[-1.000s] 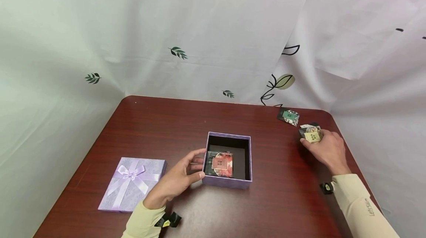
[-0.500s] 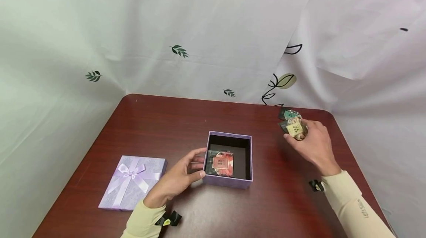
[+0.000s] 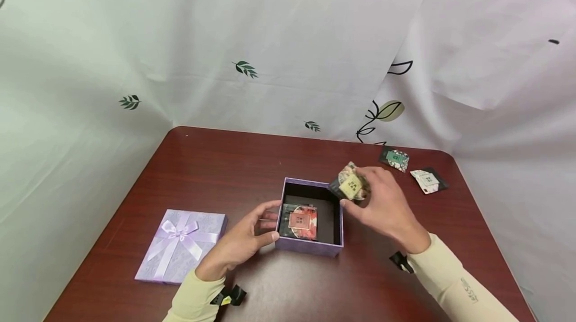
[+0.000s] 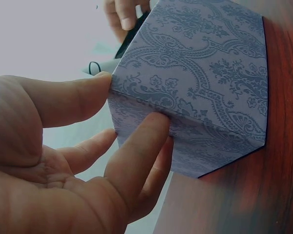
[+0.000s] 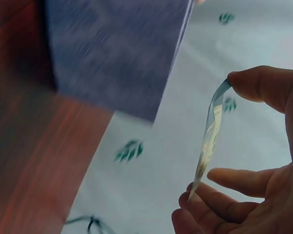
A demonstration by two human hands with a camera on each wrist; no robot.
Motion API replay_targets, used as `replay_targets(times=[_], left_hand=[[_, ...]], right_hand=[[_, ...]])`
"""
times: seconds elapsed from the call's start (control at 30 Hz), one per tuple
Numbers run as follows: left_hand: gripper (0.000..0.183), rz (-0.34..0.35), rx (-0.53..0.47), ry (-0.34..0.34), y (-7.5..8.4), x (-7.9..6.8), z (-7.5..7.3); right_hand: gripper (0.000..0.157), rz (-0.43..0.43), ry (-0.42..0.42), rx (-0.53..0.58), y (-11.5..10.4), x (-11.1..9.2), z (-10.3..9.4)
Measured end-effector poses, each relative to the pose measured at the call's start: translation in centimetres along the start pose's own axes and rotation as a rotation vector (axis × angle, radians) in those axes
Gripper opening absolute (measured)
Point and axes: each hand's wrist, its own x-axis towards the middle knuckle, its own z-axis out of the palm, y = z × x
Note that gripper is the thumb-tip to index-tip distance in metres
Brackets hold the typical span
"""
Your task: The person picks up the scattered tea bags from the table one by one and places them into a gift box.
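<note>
My left hand (image 3: 245,242) rests against the near left corner of an open purple box (image 3: 310,250). In the left wrist view its thumb is at the rim and the fingers touch the patterned outer wall (image 4: 195,63). A packet with a red label (image 3: 300,222) lies inside the box, on the left of its dark floor. My right hand (image 3: 384,204) pinches a small flat packet with a pale yellow label (image 3: 351,186) by its edges, tilted over the box's far right corner. Seen edge-on in the right wrist view, the packet (image 5: 208,141) spans from thumb to fingertips.
A lilac lid with a ribbon bow (image 3: 180,247) lies on the table (image 3: 234,162), left of the box. Toward the back right lie a packet with a green label (image 3: 397,159) and one with a white label (image 3: 428,180). White cloth (image 3: 270,37) hangs behind the table.
My right hand has lifted the yellow-labelled packet off the right side and carried it left to the box, leaving the white-labelled packet uncovered. My left hand has stayed at the box corner.
</note>
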Motion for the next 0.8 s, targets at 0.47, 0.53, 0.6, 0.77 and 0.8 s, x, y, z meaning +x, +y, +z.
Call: replay_targets(times=[0.47, 0.53, 0.6, 0.77, 0.8], left_hand=[[0.068, -0.006, 0.002, -0.006, 0.1, 0.0, 0.0], [0.068, -0.007, 0.003, -0.007, 0.1, -0.1, 0.0], [0.068, -0.009, 0.006, -0.006, 0.2, -0.1, 0.0], [0.068, -0.006, 0.006, -0.008, 0.3, -0.1, 0.0], [0.068, -0.006, 0.006, -0.009, 0.3, -0.1, 0.0]], right_hand=[[0.08, -0.208, -0.256, 0.001, -5.5, 1.9, 4.2], [0.078, -0.226, -0.294, -0.005, -5.7, 2.0, 4.9], [0.077, -0.243, -0.324, -0.003, -5.8, 2.1, 5.5], [0.077, -0.298, -0.356, -0.019, -5.7, 2.2, 6.8], [0.077, -0.308, -0.355, -0.025, -5.7, 2.2, 7.0]])
